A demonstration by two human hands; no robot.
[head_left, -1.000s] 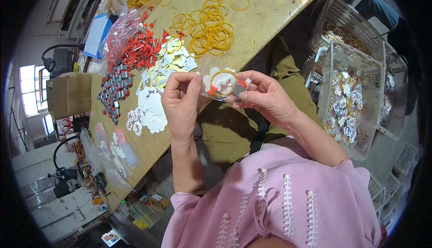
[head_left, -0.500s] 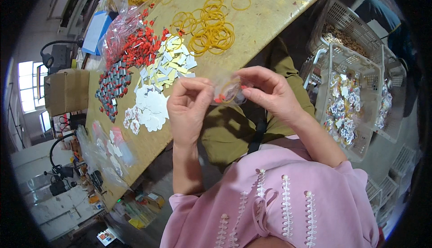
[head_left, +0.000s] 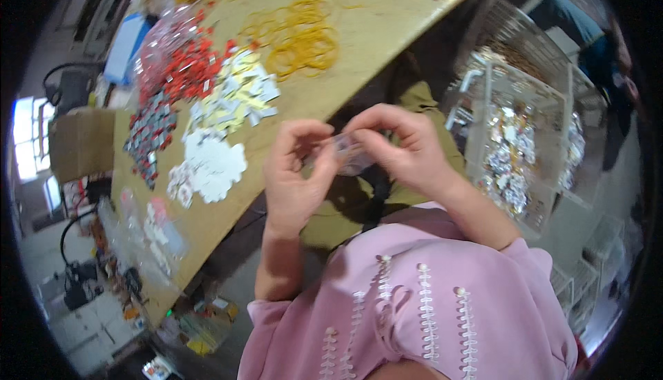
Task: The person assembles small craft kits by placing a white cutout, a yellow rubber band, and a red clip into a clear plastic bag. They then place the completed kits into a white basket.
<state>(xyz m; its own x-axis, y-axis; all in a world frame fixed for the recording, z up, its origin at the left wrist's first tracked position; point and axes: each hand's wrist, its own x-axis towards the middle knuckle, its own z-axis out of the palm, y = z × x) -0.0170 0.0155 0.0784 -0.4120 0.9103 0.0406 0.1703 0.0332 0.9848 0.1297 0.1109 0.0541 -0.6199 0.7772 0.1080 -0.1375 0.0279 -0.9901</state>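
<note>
Over my lap, just off the table's edge, a small clear plastic bag (head_left: 351, 157) is pinched between my two hands. My left hand (head_left: 298, 169) grips its left side with thumb and fingers. On the other side, my right hand (head_left: 400, 147) pinches the bag's upper right edge. What lies inside the bag is blurred and partly covered by my fingers. Nearest my left hand on the table is a pile of white scalloped cards (head_left: 210, 166). Behind it lie white and yellow strips (head_left: 238, 93) and a heap of yellow rubber bands (head_left: 304, 45).
Red small parts (head_left: 186, 66) and grey-and-red pieces (head_left: 150, 135) are heaped at the table's left. Clear bags (head_left: 148, 231) lie near its lower left edge. To my right stand plastic crates (head_left: 545, 104), one holding many filled packets (head_left: 511, 152). A cardboard box (head_left: 83, 144) sits beyond the table.
My hands have drawn closer together on the bag, and its red contents and rubber band no longer show clearly. The whole view has shifted slightly, with some blur.
</note>
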